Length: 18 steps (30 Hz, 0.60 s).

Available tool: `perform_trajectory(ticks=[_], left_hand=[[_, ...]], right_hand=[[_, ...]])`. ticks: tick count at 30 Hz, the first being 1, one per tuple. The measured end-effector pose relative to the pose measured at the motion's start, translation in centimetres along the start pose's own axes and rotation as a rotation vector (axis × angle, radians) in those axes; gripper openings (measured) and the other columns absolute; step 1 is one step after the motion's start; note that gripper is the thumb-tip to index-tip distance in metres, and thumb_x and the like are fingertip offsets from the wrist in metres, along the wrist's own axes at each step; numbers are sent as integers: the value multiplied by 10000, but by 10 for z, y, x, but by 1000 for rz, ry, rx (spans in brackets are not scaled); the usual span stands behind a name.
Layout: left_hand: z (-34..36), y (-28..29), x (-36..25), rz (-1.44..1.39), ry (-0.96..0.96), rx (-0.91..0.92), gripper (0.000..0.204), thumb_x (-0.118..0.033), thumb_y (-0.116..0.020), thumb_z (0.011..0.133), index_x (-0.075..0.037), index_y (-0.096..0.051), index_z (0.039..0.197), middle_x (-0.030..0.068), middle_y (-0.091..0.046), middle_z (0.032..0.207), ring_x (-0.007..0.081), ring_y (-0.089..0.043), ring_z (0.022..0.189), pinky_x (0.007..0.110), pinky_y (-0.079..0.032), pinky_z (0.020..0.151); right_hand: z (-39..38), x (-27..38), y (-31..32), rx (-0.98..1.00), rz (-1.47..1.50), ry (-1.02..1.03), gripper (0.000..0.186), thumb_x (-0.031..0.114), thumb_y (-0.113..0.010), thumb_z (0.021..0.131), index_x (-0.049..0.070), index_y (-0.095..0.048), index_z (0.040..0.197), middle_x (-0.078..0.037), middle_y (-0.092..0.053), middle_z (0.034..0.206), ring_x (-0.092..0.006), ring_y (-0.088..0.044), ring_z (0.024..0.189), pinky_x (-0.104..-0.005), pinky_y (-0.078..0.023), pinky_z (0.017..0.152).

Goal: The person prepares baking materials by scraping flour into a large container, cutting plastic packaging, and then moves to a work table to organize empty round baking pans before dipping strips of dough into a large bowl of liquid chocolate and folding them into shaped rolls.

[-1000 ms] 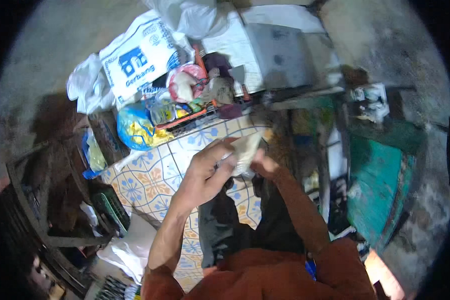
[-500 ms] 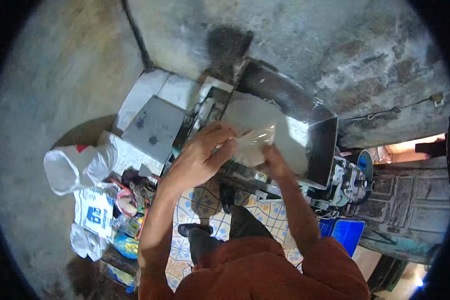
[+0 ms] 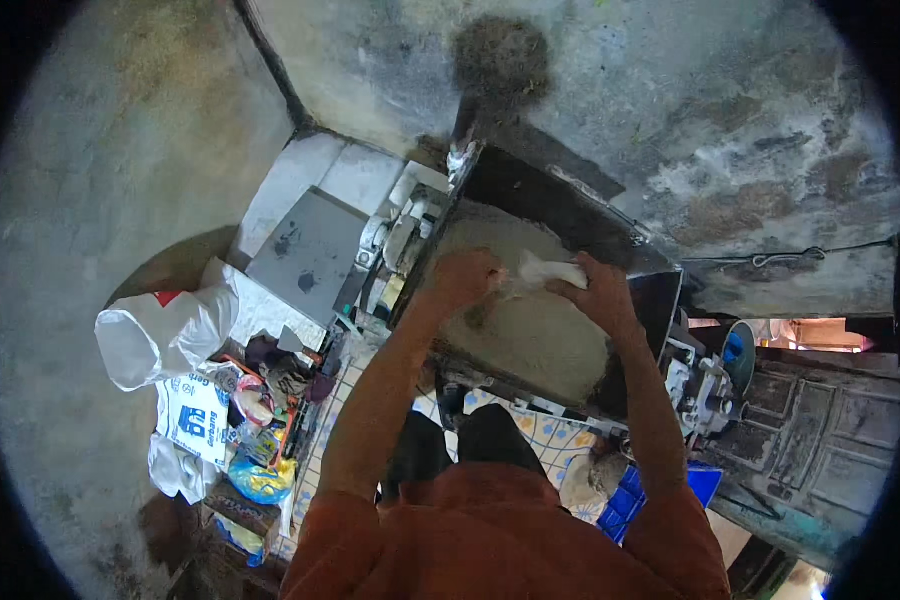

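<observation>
Over a dark metal trough holding a beige-grey layer of material, both hands grip a crumpled, translucent plastic bag. My left hand has its fingers curled round the bag's left end, which is thin and hard to make out. My right hand is closed round the whiter, bunched end, with the thumb below it. Machinery with pale fittings borders the trough on the left.
A grey plate lies left. White sacks and clutter sit lower left. A concrete wall rises behind. At right are machine parts and an old panelled wooden door, with a blue crate below on the patterned floor.
The view swung from the cluttered shelf to the trough. Since half a second ago my hands have moved apart, my right hand rightward, and the bag has become bunched.
</observation>
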<state>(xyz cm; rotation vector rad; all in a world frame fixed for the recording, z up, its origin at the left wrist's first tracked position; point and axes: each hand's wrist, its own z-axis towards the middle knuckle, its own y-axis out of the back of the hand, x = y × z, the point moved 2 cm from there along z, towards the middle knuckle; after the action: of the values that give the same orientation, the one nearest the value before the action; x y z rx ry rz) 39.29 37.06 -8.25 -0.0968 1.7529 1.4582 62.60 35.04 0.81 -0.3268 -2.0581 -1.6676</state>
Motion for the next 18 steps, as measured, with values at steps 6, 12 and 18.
perform_trajectory(ticks=[6, 12, 18], left_hand=[[11, -15, 14, -123, 92, 123, 207, -217, -604, 908, -24, -656, 965, 143, -667, 904, 282, -654, 827, 427, -516, 760], [5, -33, 31, -220, 214, 113, 190, -207, -632, 897, -25, -669, 938, 119, -679, 840, 242, -660, 743, 401, -523, 693], [-2, -24, 23, -266, 116, -61, 184, -201, -619, 905, -24, -669, 892, 113, -659, 767, 218, -644, 682, 381, -509, 648]], right_hand=[[7, 12, -6, 57, -97, -17, 418, 375, -718, 818, 22, -664, 1036, -152, -686, 888, -297, -680, 804, -403, -524, 754], [2, 21, -10, 34, -361, 277, 292, 305, -671, 861, 46, -702, 992, -141, -653, 1017, -299, -668, 869, -407, -523, 770], [-11, 8, -5, -151, -258, 264, 230, 281, -660, 878, 69, -732, 936, -107, -638, 1066, -230, -683, 796, -353, -552, 700]])
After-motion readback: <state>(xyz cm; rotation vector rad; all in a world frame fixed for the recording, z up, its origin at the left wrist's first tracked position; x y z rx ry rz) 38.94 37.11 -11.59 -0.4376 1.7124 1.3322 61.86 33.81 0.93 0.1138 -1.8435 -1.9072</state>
